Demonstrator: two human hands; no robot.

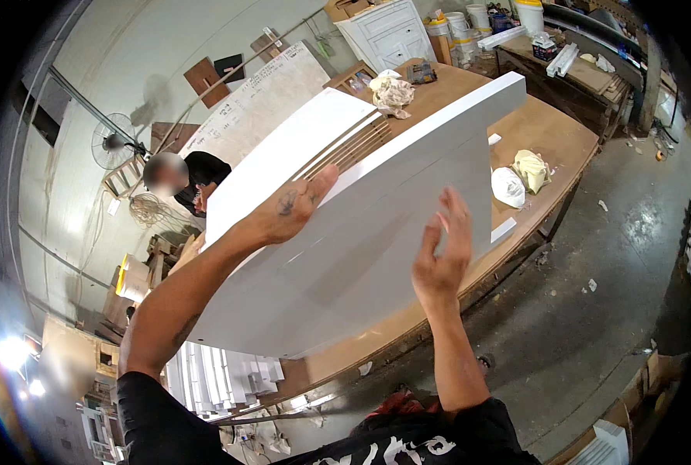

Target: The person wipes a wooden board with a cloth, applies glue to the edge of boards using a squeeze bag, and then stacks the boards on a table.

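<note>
A large white panel (345, 256) stands tilted on its edge across the brown worktable (563, 136), its broad face toward me. At its upper edge my left hand (291, 205) grips the panel, with part of the fingers hidden behind that edge. My right hand (443, 252) is raised in front of the panel's right part. Its fingers are stretched and it holds nothing; whether it touches the face I cannot tell. Behind the panel lies a stack of white boards (283, 147) with brown edges showing.
Crumpled cloths (393, 94) and tied bags (508, 187) lie on the table. White strips (221, 380) are stacked at lower left. A person (198, 178) is beyond the table, near a fan (114, 142). A second bench (586, 74) stands at far right, with buckets (458, 27) behind.
</note>
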